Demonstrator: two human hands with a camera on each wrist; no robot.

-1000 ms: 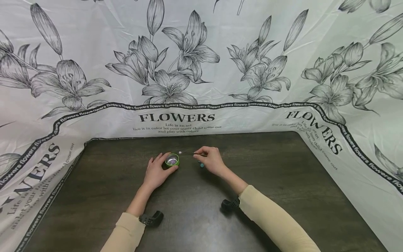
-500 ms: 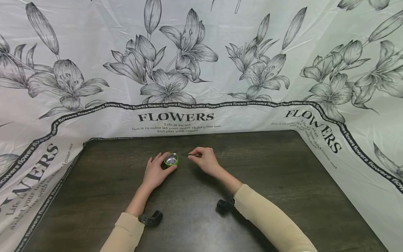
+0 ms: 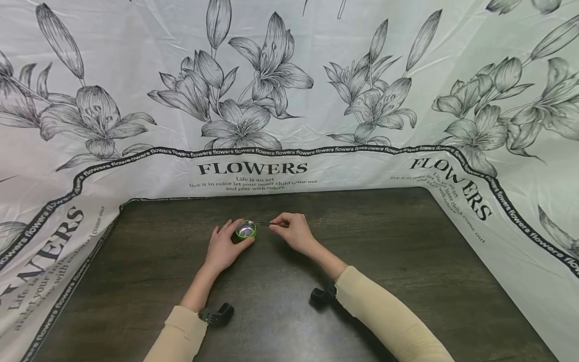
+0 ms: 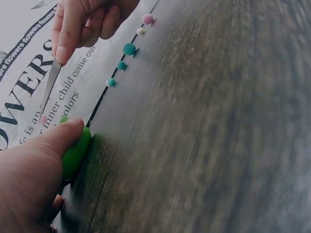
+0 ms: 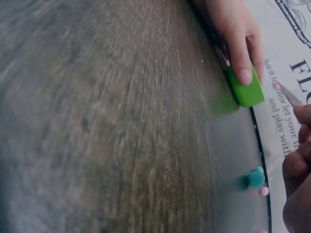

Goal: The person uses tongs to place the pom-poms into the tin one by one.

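My left hand (image 3: 223,250) grips a small green cup (image 5: 251,93) with a silvery inside, thumb and fingers on opposite sides of it. The cup stands upright on the dark table. To its right, my right hand (image 3: 296,233) pinches metal tweezers (image 4: 51,86) that point left. A small pink pom-pom (image 4: 43,119) sits at the tweezers' tip, which in the head view overlaps the cup's far right rim. What lies in the cup is too small to make out.
Several loose pom-poms lie on the table by my right hand, among them a teal one (image 4: 129,49), a pink one (image 4: 147,19) and a cream one (image 4: 141,31). The right hand hides them in the head view. White flower-printed cloth (image 3: 353,171) borders the table's back and sides.
My right hand has moved left, bringing the tweezers and pom-pom from beside the cup to over its rim. It has barely moved in the last half second. The left hand keeps its hold.
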